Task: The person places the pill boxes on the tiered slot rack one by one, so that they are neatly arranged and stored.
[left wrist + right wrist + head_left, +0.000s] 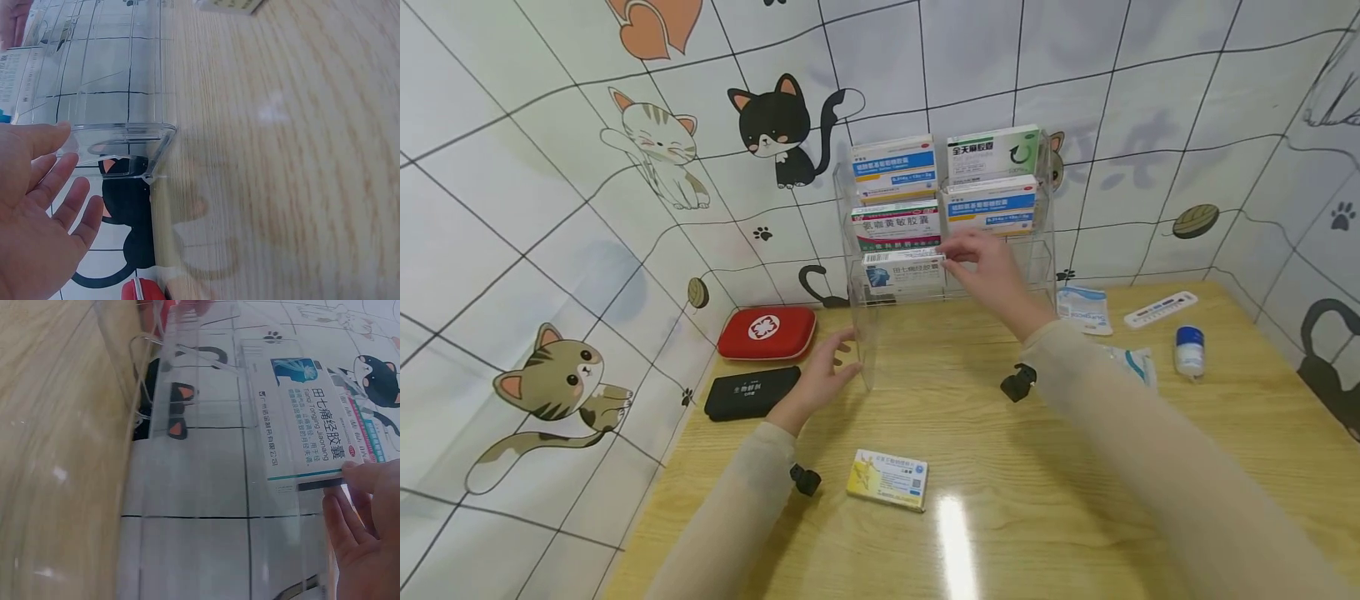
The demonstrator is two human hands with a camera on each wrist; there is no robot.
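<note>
My right hand (992, 275) pinches the right end of a white medicine box (904, 277) between thumb and fingers. The right wrist view shows the box's face (299, 419) with a blue head picture and a teal stripe; the box sits at the lower left tier of a clear acrylic display rack (867, 354). Beside the rack's left side panel is my left hand (822, 375), its fingers loosely spread. In the left wrist view, the thumb and fingertips of that hand (37, 206) are right at the rack's clear edge, with nothing gripped.
Above it in the rack stand a green-and-red box (895, 227) and several other medicine boxes. A red case (766, 333) and a black pouch (751, 394) lie left. A yellow-white box (888, 480) lies in front. Packets (1084, 310), a thermometer (1161, 309) and a blue-capped bottle (1190, 352) are right.
</note>
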